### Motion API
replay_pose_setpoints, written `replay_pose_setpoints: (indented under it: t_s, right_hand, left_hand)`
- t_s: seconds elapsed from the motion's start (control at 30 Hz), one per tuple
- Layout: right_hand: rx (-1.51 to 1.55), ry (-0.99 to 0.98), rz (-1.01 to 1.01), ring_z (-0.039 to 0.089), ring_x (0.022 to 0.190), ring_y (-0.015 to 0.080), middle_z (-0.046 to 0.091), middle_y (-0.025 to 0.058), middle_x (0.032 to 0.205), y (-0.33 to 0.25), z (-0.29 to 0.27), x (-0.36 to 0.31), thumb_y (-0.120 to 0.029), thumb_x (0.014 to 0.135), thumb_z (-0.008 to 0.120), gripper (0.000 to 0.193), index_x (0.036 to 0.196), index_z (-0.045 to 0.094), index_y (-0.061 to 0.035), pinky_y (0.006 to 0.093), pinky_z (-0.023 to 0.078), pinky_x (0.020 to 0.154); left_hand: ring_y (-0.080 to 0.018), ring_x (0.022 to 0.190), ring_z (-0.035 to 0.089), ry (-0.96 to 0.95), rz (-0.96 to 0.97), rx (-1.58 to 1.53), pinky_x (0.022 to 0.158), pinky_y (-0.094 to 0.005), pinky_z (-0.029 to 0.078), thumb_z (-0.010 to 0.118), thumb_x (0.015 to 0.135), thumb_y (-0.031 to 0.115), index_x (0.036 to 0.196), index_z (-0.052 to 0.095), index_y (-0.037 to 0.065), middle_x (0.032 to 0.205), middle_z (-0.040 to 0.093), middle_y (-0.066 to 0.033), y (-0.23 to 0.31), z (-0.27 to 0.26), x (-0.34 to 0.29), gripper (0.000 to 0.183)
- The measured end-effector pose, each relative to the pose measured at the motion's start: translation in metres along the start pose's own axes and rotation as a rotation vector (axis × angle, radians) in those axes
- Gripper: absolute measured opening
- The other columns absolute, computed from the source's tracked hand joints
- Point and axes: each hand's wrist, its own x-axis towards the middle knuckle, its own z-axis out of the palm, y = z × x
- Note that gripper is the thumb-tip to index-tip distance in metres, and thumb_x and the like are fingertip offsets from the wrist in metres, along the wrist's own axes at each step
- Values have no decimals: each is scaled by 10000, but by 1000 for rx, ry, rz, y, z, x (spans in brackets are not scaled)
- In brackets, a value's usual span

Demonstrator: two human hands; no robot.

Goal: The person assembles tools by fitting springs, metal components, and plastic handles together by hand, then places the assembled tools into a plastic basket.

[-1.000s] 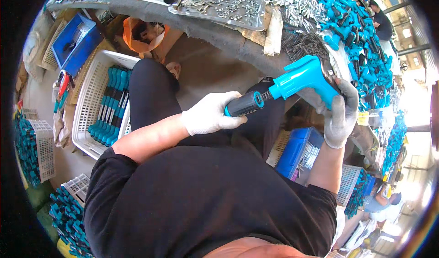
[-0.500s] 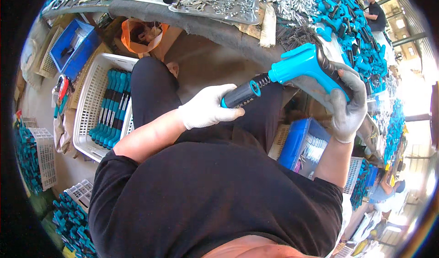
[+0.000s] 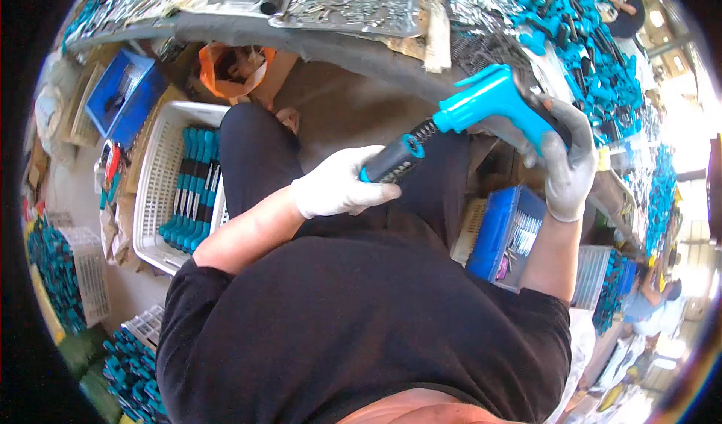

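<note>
My gloved left hand (image 3: 342,183) is closed around a black cylindrical sleeve (image 3: 389,162) with teal ends, in front of my body. A dark coil spring (image 3: 426,129) sticks out of the sleeve's upper right end and runs to the mouth of a teal pistol-shaped handle (image 3: 485,101). My gloved right hand (image 3: 569,165) grips the black-backed lower part of that handle, its fingers bent around it. Sleeve, spring and handle lie roughly in line, tilted up to the right. Part of the handle's grip is hidden by my right fingers.
At my left stands a white basket (image 3: 147,198) of teal-and-black tools, with a blue bin (image 3: 154,86) beyond it. Small metal parts fill a tray (image 3: 417,10) on the bench; teal handles (image 3: 571,40) are heaped farther right. Another blue bin (image 3: 489,232) sits below my right forearm.
The view has shifted slightly. Both hands keep their holds, and the spring still shows between sleeve and handle. My right fingers have shifted a little on the handle.
</note>
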Motion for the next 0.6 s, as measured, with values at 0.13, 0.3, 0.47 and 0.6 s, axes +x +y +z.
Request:
replay_pose_setpoints:
  t_s: [0.13, 0.3, 0.47, 0.6]
  right_hand:
    - [-69, -171, -61, 630, 915, 199, 644, 106, 1072, 16, 1, 4, -76, 788, 688, 339, 1114, 620, -18, 327, 514, 801]
    - [-138, -194, -97, 601, 1039, 211, 599, 113, 1157, 26, 21, -17, -141, 743, 757, 444, 1142, 588, -47, 335, 488, 882]
    - [206, -261, -369, 504, 1200, 307, 484, 145, 1310, 44, 40, -33, -133, 682, 807, 666, 1259, 478, -80, 362, 439, 976]
    - [-70, -317, -276, 633, 909, 343, 604, 168, 1063, 48, 45, -32, -228, 784, 733, 452, 1130, 491, -66, 401, 522, 756]
  left_hand:
    - [-60, 580, 491, 57, 45, 143, 528, -217, 396, 688, 810, 147, 1006, 575, 65, 741, 551, 28, 18, 4, 1, 241]
    - [-73, 487, 468, 291, 11, 125, 456, -217, 376, 616, 790, 35, 870, 533, 37, 651, 507, -2, -3, 6, 6, 114]
    - [-116, 433, 458, 229, -32, 320, 432, -240, 376, 566, 798, 40, 814, 532, 27, 577, 513, -27, -15, 1, 7, 40]
    - [-107, 507, 503, 93, -98, 311, 468, -235, 397, 628, 770, 55, 886, 543, 51, 656, 540, -11, -14, 4, 3, 144]
